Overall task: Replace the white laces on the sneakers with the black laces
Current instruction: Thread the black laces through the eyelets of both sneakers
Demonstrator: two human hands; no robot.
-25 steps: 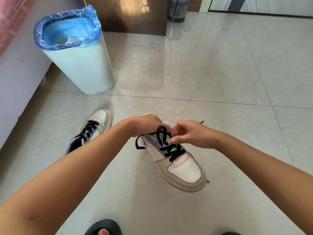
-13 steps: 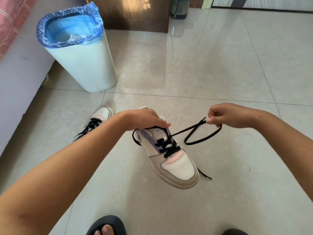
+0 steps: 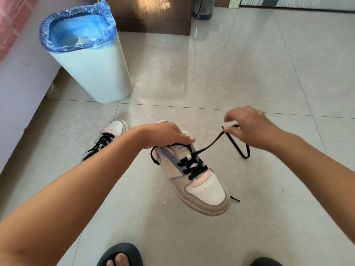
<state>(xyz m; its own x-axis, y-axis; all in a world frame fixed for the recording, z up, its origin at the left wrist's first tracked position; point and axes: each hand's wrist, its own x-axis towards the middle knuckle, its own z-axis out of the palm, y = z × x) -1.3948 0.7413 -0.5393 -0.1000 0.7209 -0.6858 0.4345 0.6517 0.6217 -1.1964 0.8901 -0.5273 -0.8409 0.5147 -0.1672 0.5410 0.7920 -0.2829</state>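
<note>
**Black lace drawn out to the right as second sneaker nears completion**

While the left hand (image 3: 169, 135) clamps the collar of a white, grey and lilac low-top sneaker (image 3: 194, 177) in mid-air above the tiled floor (image 3: 249, 64), the right hand (image 3: 247, 127) pinches the flat black lace (image 3: 209, 147) near its free end, up and to the right of the top eyelets. That lace runs taut along a diagonal from the tongue to the right grip, then loops down. The shoe's toe points toward the wearer. Its tongue label is too blurred to read. A matching sneaker (image 3: 107, 139), already black-laced, lies on the floor near a white bin with a blue liner (image 3: 90, 60).
</note>
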